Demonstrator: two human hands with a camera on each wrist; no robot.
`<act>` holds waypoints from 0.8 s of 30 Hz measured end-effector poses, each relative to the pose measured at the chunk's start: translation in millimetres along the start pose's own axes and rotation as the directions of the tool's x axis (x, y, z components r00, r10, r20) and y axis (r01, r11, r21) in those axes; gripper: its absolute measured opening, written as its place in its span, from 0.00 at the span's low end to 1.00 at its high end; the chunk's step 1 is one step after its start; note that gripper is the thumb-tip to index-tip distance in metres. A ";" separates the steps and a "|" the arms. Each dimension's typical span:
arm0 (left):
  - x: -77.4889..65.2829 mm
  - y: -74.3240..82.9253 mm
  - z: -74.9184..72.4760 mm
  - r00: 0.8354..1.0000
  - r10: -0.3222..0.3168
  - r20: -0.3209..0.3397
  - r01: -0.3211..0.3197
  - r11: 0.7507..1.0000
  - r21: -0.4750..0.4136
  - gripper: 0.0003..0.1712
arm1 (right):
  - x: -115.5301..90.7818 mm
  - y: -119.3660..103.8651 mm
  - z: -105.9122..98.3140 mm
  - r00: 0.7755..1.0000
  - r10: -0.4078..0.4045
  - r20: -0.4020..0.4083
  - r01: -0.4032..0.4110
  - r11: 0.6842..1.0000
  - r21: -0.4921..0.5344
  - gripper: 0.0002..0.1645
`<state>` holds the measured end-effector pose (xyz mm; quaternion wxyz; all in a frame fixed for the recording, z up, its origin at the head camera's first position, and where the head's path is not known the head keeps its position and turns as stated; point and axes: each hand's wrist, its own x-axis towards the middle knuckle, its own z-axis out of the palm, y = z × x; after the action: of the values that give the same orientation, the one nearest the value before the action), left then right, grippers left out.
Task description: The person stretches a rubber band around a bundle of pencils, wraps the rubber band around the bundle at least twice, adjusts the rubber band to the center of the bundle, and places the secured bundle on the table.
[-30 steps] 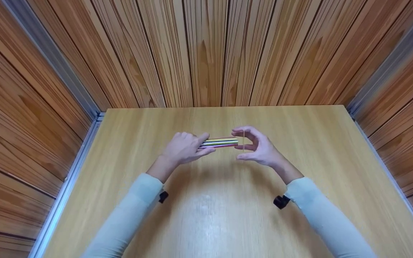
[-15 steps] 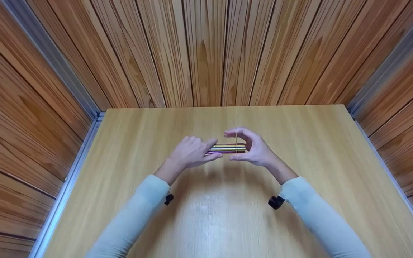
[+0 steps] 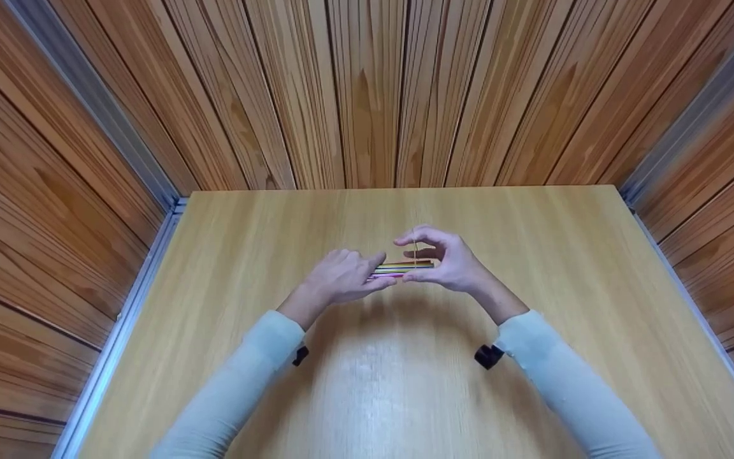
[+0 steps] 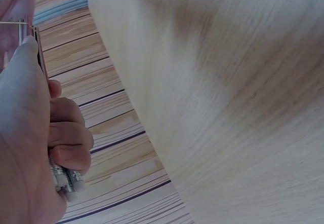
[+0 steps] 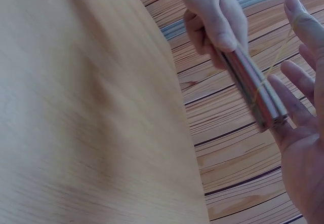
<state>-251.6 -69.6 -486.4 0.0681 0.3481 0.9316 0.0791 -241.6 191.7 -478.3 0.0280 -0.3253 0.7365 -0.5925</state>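
A bundle of colourful striped pencils point(image 3: 408, 268) lies sideways between the hands, held above the table. My left hand point(image 3: 341, 275) grips the bundle; in the left wrist view its fingers curl round it, with metal ferrules and pale eraser ends point(image 4: 68, 181) sticking out below. My right hand point(image 3: 450, 260) holds a thin yellowish rubber band point(image 3: 415, 250) stretched across its spread, bent fingers. In the right wrist view the rubber band point(image 5: 280, 57) runs from one digit down across the pencils point(image 5: 248, 82), whose free ends are near the right palm. Part of the loop is hidden.
Under the hands lies a light wooden table point(image 3: 367, 401). Wood-plank walls point(image 3: 367, 95) stand behind it and on both sides, with metal rails point(image 3: 131, 299) along the table's sides. Each sleeve carries a small black wrist camera point(image 3: 488, 356).
The left hand has moved right and slightly nearer, and the right hand slightly left. The pencils' free ends, earlier left of the rubber band, now reach past it toward the right palm.
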 end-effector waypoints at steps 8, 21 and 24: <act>-0.9 -2.2 6.9 1.000 -0.001 0.027 0.002 0.998 -0.058 0.35 | 11.4 -14.0 -3.0 0.984 -0.180 0.002 0.180 0.983 -0.017 0.29; 6.0 -16.5 3.1 0.997 -0.076 0.004 0.076 0.989 -0.130 0.44 | 13.5 -20.6 4.6 0.949 -0.316 -0.012 0.315 0.948 -0.052 0.17; 5.1 -23.3 -1.2 0.994 -0.102 -0.042 0.096 0.987 -0.126 0.42 | 9.6 -18.5 10.6 0.939 -0.345 0.006 0.344 0.936 -0.068 0.19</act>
<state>-270.5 -83.7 -490.1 0.0706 0.2946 0.9424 0.1416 -236.4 176.0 -461.6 -0.0894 -0.4481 0.6880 -0.5638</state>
